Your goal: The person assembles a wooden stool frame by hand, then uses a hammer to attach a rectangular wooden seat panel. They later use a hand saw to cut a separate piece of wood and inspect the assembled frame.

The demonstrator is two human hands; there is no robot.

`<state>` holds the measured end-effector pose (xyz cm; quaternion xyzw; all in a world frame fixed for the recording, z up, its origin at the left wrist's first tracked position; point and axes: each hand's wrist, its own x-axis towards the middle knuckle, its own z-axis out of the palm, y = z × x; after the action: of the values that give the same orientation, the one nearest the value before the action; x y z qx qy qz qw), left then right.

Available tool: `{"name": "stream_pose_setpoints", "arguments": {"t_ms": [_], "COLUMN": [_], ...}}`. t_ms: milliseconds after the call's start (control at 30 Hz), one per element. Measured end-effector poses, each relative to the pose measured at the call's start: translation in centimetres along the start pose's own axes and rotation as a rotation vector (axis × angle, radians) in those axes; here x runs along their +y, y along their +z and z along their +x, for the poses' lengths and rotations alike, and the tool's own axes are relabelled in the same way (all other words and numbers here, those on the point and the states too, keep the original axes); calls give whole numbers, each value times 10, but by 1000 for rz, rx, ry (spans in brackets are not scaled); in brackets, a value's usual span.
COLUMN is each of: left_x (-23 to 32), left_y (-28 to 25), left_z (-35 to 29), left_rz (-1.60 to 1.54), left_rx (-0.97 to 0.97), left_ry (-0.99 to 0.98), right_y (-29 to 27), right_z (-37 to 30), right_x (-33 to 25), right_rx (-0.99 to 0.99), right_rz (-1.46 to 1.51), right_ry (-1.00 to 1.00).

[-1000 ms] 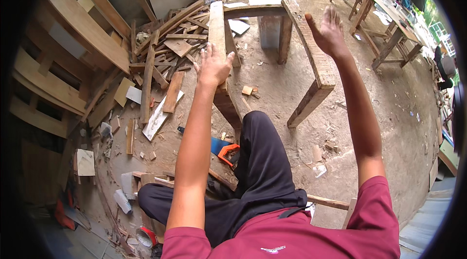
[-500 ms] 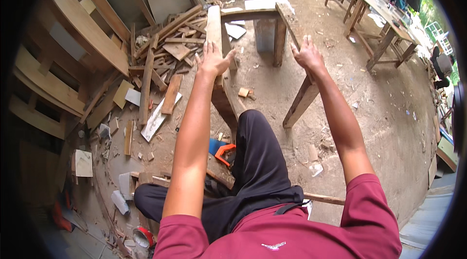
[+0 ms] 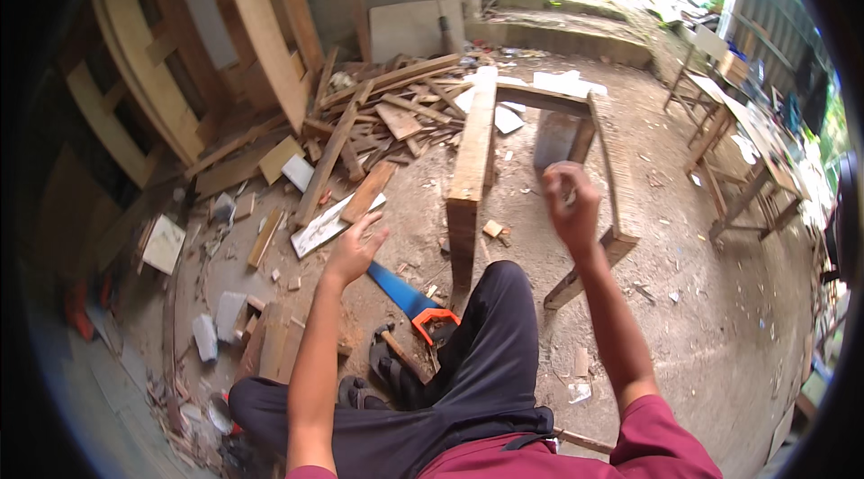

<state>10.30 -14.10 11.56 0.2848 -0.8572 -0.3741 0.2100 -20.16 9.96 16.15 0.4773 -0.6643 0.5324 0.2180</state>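
In front of me stands a wooden frame with legs (image 3: 472, 160), like an unfinished table or stool base. Its left rail runs away from me, and its right rail lies beyond my right hand. My left hand (image 3: 354, 251) is in the air left of the frame, fingers stretched out, holding nothing. Above the frame's middle, my right hand (image 3: 572, 205) is raised with the fingers curled in; whether a small thing sits in them is unclear. On the ground by my knee lie a handsaw (image 3: 402, 292) with blue blade and orange handle, and a hammer (image 3: 401, 349).
A heap of scrap wood (image 3: 400, 110) lies beyond my left hand. Large wooden panels (image 3: 261, 29) lean at the far left. At the right stands a long wooden table (image 3: 756, 142). A low concrete step (image 3: 558, 34) crosses the back. Offcuts litter the ground.
Both hands have come off the frame's rails. The left moved left and nearer, the right curled its fingers. My view has turned left, showing more of the saw and the hammer.
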Motion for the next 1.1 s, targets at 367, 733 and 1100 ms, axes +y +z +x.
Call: {"name": "stream_pose_setpoints", "arguments": {"t_ms": [367,733,1100], "left_x": [-160,-175,-223], "left_y": [-77,0,-13], "left_z": [-268,-322,-257], "left_rz": [530,834,922], "left_rx": [753,759,718], "left_ry": [-391,-675,-797], "right_y": [274,279,284], "right_z": [-295,-390,-396], "right_x": [-47,-42,43], "right_rx": [-1184,-1702,-1381], "right_rz": [377,23,-228], "right_ry": [11,157,323]}}
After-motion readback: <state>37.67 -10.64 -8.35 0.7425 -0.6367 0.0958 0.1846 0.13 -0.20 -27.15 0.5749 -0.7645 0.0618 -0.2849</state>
